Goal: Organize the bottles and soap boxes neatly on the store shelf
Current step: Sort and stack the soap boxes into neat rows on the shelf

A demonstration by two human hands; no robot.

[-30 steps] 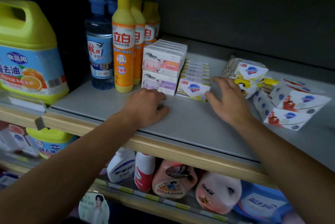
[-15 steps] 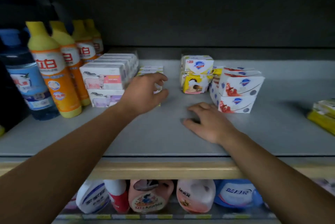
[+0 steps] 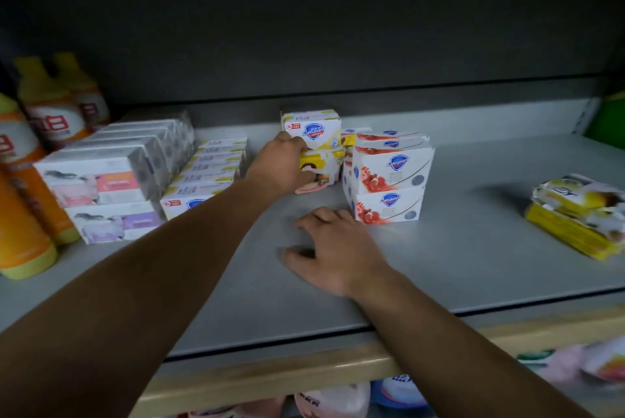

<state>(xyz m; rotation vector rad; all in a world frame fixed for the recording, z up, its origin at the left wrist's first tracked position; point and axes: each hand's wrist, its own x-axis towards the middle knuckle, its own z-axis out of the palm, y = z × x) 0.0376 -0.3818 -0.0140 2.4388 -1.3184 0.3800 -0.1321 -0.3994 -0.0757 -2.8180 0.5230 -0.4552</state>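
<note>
Grey shelf [image 3: 439,282], half sorted. Nearest, right hand [image 3: 333,253] rests spread and flat, holding nothing, just before the red-print soap stack [image 3: 389,181], my landmark. Left of the stack, left hand [image 3: 282,165] grips a yellow soap box [image 3: 321,164] under a white one [image 3: 313,128]. Far left: tidy rows, bottles [image 3: 50,106]. Right: loose yellow packs [image 3: 575,214], unsorted.

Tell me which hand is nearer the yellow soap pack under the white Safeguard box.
Left. The left hand grips the yellow soap pack at its left side; the right hand rests on the shelf, in front of it and apart.
</note>
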